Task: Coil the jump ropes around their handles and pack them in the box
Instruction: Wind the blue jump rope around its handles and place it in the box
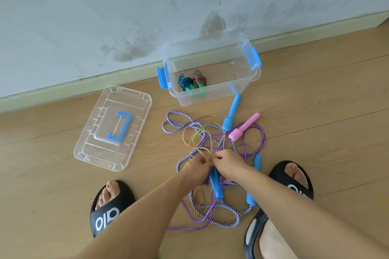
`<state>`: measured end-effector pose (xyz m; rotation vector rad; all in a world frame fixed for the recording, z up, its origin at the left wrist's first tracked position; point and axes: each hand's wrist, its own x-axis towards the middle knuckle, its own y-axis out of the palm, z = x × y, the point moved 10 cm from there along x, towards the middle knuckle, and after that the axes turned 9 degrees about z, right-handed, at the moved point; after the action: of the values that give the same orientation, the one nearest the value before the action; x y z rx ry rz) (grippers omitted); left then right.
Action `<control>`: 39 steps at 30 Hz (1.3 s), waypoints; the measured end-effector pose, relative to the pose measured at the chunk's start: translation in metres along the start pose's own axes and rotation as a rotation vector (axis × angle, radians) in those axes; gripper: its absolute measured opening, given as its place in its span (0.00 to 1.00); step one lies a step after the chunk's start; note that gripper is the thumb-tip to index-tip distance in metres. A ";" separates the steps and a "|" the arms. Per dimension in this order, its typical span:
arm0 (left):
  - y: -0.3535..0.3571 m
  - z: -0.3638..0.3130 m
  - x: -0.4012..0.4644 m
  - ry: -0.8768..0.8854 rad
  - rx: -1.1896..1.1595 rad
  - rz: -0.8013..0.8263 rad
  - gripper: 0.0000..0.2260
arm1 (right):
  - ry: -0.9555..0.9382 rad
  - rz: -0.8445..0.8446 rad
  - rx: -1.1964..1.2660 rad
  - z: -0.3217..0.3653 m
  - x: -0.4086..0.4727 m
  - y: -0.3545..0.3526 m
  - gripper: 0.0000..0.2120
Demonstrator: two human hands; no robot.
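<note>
The box (210,94) is clear plastic with bright blue latches (162,78) at both ends. Inside it lie two coiled ropes: a dark blue one (185,82) and a reddish-brown one (200,80), both on green handles. Left of the box, the lid (88,149) is clear too, with a blue carry handle (121,126). In front of the box, the tangle mixes a purple-and-white twisted cord (171,130), a plain glossy purple cord (261,134), and a thin translucent cord (190,136) shading from yellow-green to orange. The handles in the tangle are sky blue (232,112) and pale pink (245,126). The floor (315,101) is light tan wood; the slippers (105,214) are black with white lettering.
</note>
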<state>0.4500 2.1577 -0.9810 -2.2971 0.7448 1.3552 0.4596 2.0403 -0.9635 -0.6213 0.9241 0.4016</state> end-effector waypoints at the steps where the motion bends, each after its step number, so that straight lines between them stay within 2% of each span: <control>1: -0.003 -0.006 -0.006 0.015 -0.012 0.001 0.03 | -0.004 0.016 0.040 0.004 0.001 -0.002 0.13; 3: -0.013 -0.017 -0.018 0.046 -0.055 -0.014 0.04 | 0.000 0.024 0.090 0.020 -0.005 -0.008 0.14; 5: -0.023 -0.031 -0.031 0.070 -0.098 -0.015 0.08 | -0.009 0.037 0.258 0.036 -0.010 -0.013 0.12; 7: -0.032 -0.048 -0.046 0.114 -0.087 -0.008 0.13 | -0.017 0.045 0.449 0.051 -0.014 -0.019 0.19; 9: -0.045 -0.066 -0.062 0.167 0.025 -0.064 0.18 | -0.046 0.035 0.524 0.075 -0.032 -0.032 0.22; 12: -0.063 -0.093 -0.094 0.302 0.153 -0.150 0.14 | -0.137 0.059 0.613 0.119 -0.072 -0.048 0.17; 13: -0.067 -0.100 -0.106 0.337 0.141 -0.147 0.12 | -0.167 0.053 0.576 0.130 -0.082 -0.053 0.17; 15: -0.077 -0.115 -0.129 0.379 0.149 -0.136 0.10 | -0.182 -0.023 0.314 0.149 -0.106 -0.063 0.18; 19: -0.095 -0.141 -0.187 0.382 0.326 -0.097 0.16 | -0.384 -0.337 -0.416 0.209 -0.176 -0.095 0.09; 21: -0.100 -0.153 -0.218 0.391 0.424 -0.065 0.19 | -0.539 -0.347 -0.605 0.231 -0.203 -0.094 0.24; 22: -0.101 -0.160 -0.234 0.401 0.462 -0.046 0.19 | -0.600 -0.289 -0.629 0.237 -0.212 -0.089 0.29; 24: -0.101 -0.175 -0.262 0.443 0.504 -0.004 0.21 | -0.628 -0.168 -0.575 0.243 -0.224 -0.081 0.30; 26: -0.104 -0.191 -0.287 0.471 0.607 -0.028 0.23 | -0.598 -0.173 -0.471 0.246 -0.233 -0.088 0.24; 28: -0.114 -0.200 -0.305 0.469 0.739 -0.119 0.22 | -0.585 -0.201 -0.377 0.250 -0.246 -0.101 0.16; 30: -0.120 -0.200 -0.317 0.477 0.847 -0.176 0.16 | -0.602 -0.141 -0.265 0.256 -0.255 -0.107 0.07; 32: -0.125 -0.192 -0.317 0.476 0.874 -0.186 0.09 | -0.622 -0.129 -0.231 0.263 -0.266 -0.111 0.02; 35: -0.125 -0.182 -0.315 0.472 0.894 -0.145 0.06 | -0.613 -0.070 -0.239 0.265 -0.272 -0.107 0.04; 37: -0.130 -0.187 -0.321 0.505 0.938 -0.190 0.09 | -0.587 -0.027 -0.264 0.263 -0.273 -0.106 0.08; 39: -0.136 -0.195 -0.328 0.547 0.994 -0.266 0.10 | -0.590 -0.054 -0.278 0.263 -0.276 -0.114 0.13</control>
<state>0.5359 2.2401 -0.5936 -1.7935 0.9354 0.1038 0.5335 2.1091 -0.5785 -0.7248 0.2881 0.6293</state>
